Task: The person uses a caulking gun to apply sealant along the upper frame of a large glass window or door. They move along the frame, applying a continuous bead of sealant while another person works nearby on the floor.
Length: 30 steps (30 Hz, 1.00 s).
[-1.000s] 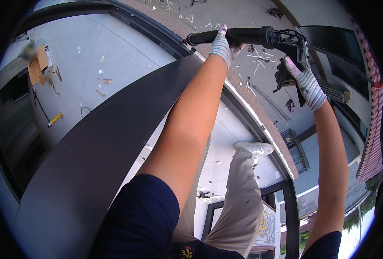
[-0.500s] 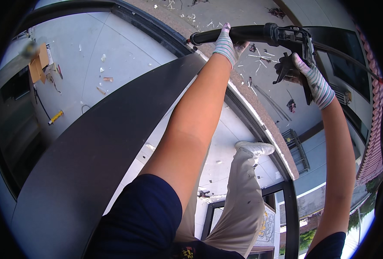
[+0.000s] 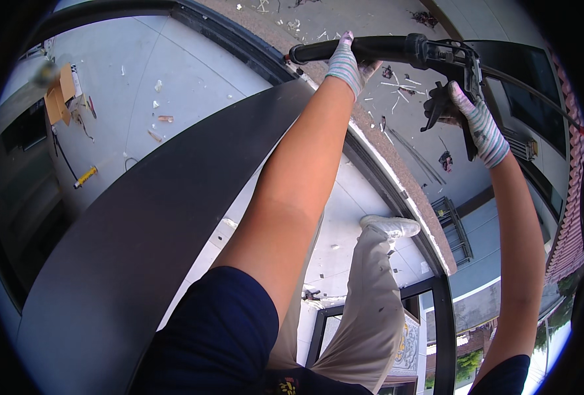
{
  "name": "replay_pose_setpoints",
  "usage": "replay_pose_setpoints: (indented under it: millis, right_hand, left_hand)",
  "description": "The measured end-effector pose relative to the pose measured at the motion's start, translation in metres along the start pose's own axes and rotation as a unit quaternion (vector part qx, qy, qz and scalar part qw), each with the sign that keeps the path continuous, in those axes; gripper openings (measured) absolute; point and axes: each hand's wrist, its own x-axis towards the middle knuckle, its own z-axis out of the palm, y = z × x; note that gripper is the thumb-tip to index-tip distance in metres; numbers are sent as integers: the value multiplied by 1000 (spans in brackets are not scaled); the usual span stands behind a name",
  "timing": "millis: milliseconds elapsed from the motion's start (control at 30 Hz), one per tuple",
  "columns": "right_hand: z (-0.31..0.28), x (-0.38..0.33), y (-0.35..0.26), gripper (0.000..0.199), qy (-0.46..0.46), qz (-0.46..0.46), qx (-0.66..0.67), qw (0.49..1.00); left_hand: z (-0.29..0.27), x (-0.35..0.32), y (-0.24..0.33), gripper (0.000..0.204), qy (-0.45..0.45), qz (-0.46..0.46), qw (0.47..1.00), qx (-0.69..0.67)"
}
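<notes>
A black caulking gun (image 3: pixel 387 49) lies almost level across the top of the view, its nozzle end at the left beside the dark frame (image 3: pixel 255 56). My left hand (image 3: pixel 349 69), in a striped glove with a stained thumb, is wrapped round the barrel near the nozzle end. At the right, my gloved right hand (image 3: pixel 473 122) grips the handle, with dark-coated fingers at the trigger. The palm sides of both hands are hidden. Below the barrel, a large dark panel (image 3: pixel 166 191) slants across the left of the view beside my left arm.
A yellow-handled tool (image 3: pixel 86 176) with a cord and an open cardboard box (image 3: pixel 59 99) are on the tiled floor at left. White scraps (image 3: pixel 397 89) and thin rods (image 3: pixel 418 157) litter the ground beyond the sill (image 3: pixel 397 171). My white shoe (image 3: pixel 390 226) is beside the sill.
The caulking gun and my right hand have shifted very slightly to the right in the view. Both hands keep their hold.
</notes>
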Motion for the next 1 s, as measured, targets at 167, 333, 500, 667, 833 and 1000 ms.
replay_pose_setpoints:
  millis: [167, 333, 500, 667, 833, 1000]
  right_hand:
    - [8, 0, 0, 70, 12, -10, 1, 1000]
    - [12, 7, -9, 71, 21, -2, -8, 1000]
    - [-4, 14, -15, 81, 61, 23, -102, 993]
    - [-13, 16, -20, 63, 63, 44, -114, 990]
    - [-10, 0, -24, 70, 59, 50, -110, 991]
    - [-20, -10, -14, 72, 54, 67, -111, 990]
  left_hand:
    - [2, 8, 3, 57, 0, 13, 1000, 11]
    - [-7, 19, 14, 65, -42, -3, 999, 7]
    - [7, -1, 5, 56, -17, 13, 999, -33]
    - [9, -6, 2, 55, -35, 10, 999, -37]
    - [7, -15, -10, 54, -6, -1, 999, -34]
    - [2, -14, -25, 73, -24, -12, 999, -45]
